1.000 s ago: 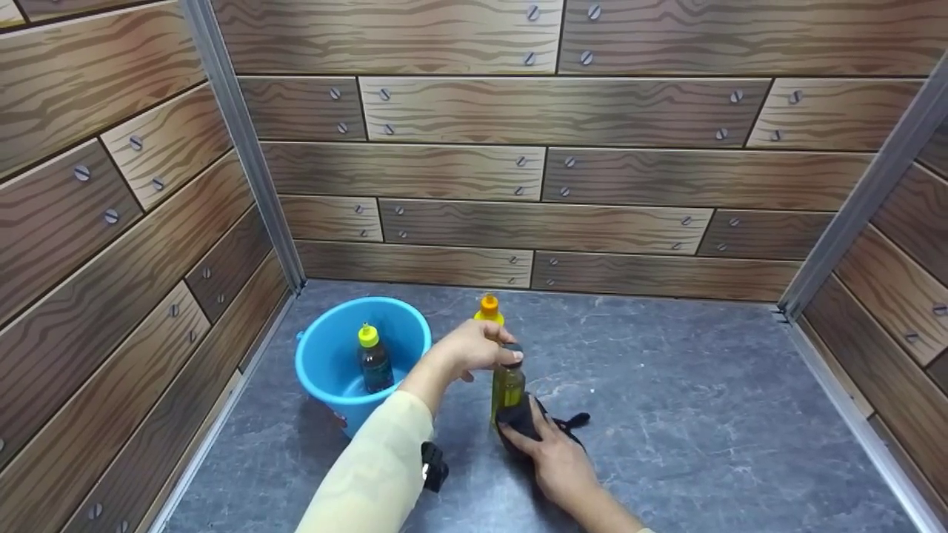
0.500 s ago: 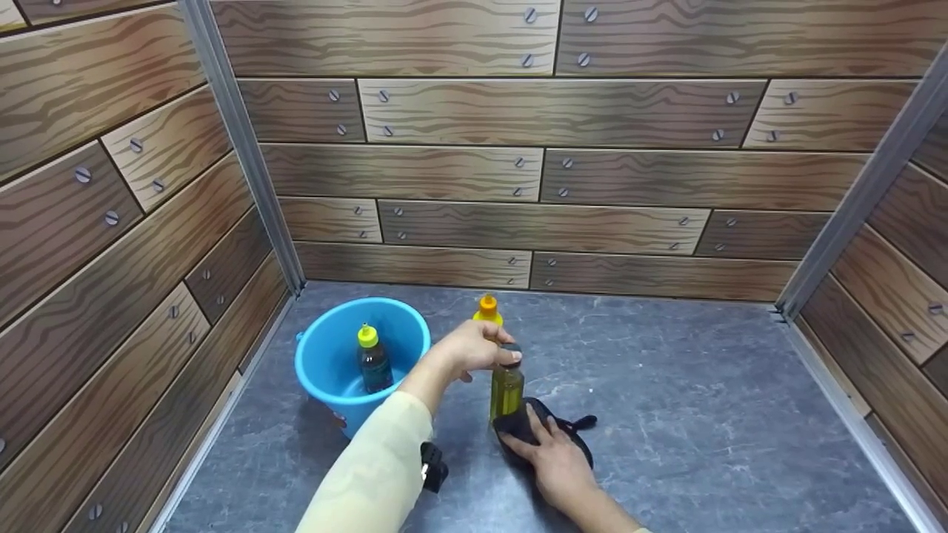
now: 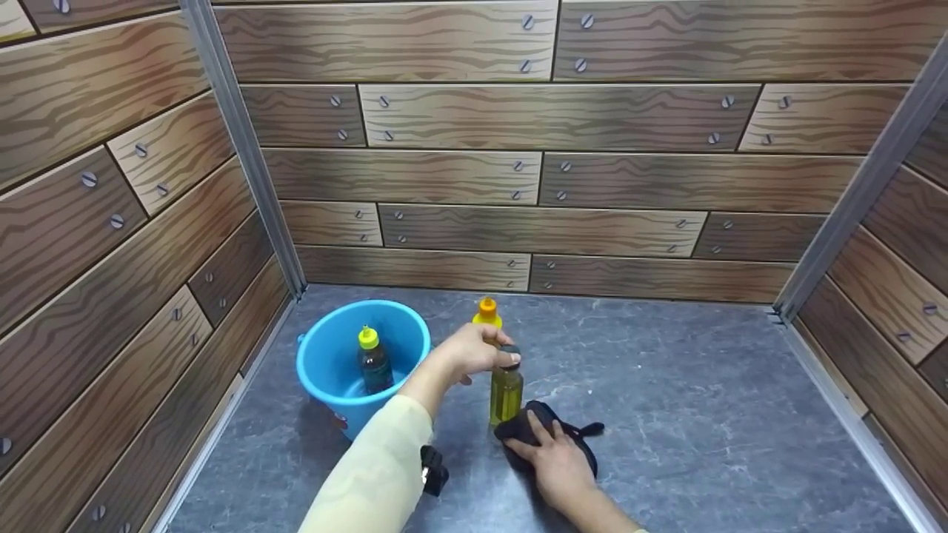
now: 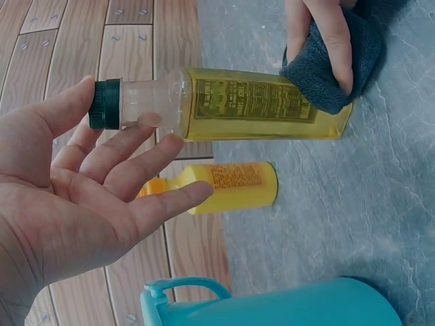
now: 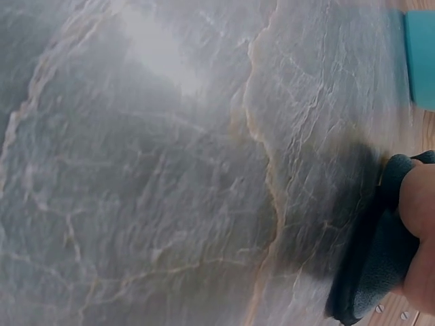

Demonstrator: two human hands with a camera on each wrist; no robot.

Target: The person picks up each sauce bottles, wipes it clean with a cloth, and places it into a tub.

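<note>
A clear oil bottle (image 3: 506,396) with yellow-green liquid and a dark green cap (image 4: 105,104) stands upright on the grey marbled surface. My left hand (image 3: 474,349) pinches the cap between thumb and fingers; the other fingers spread beside the bottle's neck. Low at the bottle's right side, my right hand (image 3: 557,463) holds a bunched dark cloth (image 3: 535,426), which touches the bottle near its base in the left wrist view. Part of the cloth (image 5: 380,255) lies under the right thumb in the right wrist view. Behind the left hand is a yellow bottle (image 4: 238,187) with an orange cap.
Left of the hands stands a blue bucket (image 3: 307,370), with a dark bottle (image 3: 375,366) with a yellow cap inside. A small black object (image 3: 434,471) shows beside the left sleeve. Wood-patterned walls (image 3: 629,178) enclose the surface at the back and sides.
My right hand and the cloth have slid down the oil bottle and a little right, baring more of its lower part. The left hand stays at the cap.
</note>
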